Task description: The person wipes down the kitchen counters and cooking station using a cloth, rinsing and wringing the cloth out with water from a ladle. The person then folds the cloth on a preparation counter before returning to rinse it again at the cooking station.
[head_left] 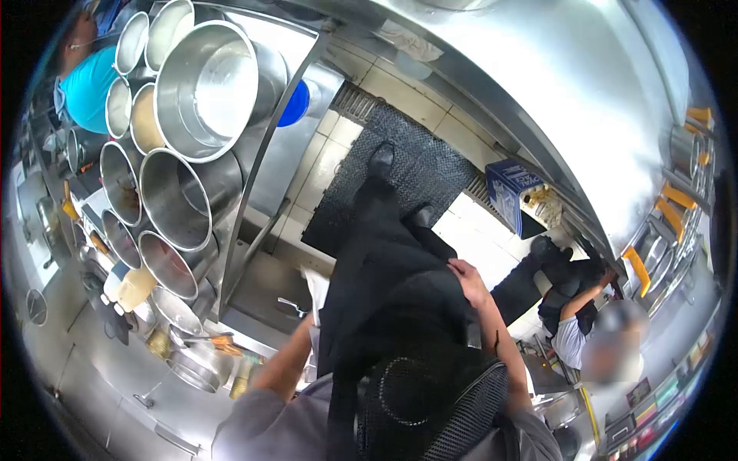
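Note:
My right hand (470, 281) rests on the black apron (400, 284) over my thigh, fingers laid against the fabric and nothing visible in them. Down at my left side, my left hand (310, 324) is mostly hidden behind the apron. A white cloth (316, 289) shows right by it; whether the fingers hold it cannot be made out. Beside that hand is a steel sink (265, 296) with a small metal tap lever (290, 307). My black shoes (380, 160) stand on a dark rubber mat (415, 146).
Several steel pots (181, 200) crowd a shelf at left, with a blue round object (294, 104) beyond. A blue printed box (513, 192) stands by the right counter (553, 100). Another person (573, 330) crouches at right; a person in turquoise (88, 91) is at upper left.

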Tool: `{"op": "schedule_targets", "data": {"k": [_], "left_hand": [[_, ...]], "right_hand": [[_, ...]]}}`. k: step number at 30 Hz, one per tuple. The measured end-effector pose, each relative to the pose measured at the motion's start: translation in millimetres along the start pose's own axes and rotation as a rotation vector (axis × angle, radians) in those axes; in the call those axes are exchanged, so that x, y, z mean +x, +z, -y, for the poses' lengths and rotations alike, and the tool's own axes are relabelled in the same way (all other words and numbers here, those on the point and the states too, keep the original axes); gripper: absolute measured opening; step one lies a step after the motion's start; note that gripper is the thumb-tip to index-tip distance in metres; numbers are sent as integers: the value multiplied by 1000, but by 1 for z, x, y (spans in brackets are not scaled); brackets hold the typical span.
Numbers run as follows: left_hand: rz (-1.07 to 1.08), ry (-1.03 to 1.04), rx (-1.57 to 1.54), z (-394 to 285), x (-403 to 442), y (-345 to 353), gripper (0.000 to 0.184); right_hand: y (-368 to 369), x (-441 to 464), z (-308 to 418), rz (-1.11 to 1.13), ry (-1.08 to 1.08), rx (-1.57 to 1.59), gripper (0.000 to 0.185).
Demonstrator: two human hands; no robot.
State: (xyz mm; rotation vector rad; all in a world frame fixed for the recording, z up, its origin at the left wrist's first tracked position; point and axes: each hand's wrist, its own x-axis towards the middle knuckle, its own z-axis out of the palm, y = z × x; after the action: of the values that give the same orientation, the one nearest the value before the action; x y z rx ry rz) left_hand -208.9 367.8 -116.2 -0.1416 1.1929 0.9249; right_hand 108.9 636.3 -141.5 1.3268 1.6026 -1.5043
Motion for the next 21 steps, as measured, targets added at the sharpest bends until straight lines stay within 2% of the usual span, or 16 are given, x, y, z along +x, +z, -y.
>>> {"op": "schedule_targets", "data": {"k": [3, 5, 7, 9, 11, 13, 14, 15, 16, 17, 18, 19, 21], "left_hand": [[5, 57, 84, -41, 15, -5, 53], [6, 100, 154, -71, 32, -5, 53], [6, 153, 227, -100, 58, 2, 52], [5, 213, 317, -126, 89, 21, 52], [-39, 284, 428, -138, 123, 58, 52], [-153, 398, 583, -135, 152, 117, 51], [-235, 483, 666, -130, 155, 148, 51], [-328, 562, 752, -124, 157, 180, 51], [-422, 743, 899, -121, 152, 199, 53], [-513, 924, 1046, -120, 145, 213, 55], [-472, 954, 983, -127, 135, 221, 58], [-483, 964, 831, -132, 116, 227, 53], [-595, 985, 800, -83, 109, 209, 53]], "right_hand": [[-25, 2, 97, -165, -37, -110, 54], [-36, 26, 121, -216, -142, 7, 57], [-43, 50, 153, -124, -138, 168, 66], [-44, 70, 181, 56, -39, 300, 88], [-32, 97, 184, 86, 115, 523, 88], [-17, 134, 162, 327, 128, 1033, 92], [-16, 134, 157, 245, -12, 1072, 94], [-24, 136, 153, 342, -117, 1169, 91], [-33, 137, 150, 452, -214, 1266, 87], [-43, 136, 148, 428, -235, 1333, 81], [-56, 130, 142, 371, -224, 1406, 74], [-69, 127, 135, 301, -200, 1473, 68], [-91, 116, 121, 182, -204, 1512, 58]]}}
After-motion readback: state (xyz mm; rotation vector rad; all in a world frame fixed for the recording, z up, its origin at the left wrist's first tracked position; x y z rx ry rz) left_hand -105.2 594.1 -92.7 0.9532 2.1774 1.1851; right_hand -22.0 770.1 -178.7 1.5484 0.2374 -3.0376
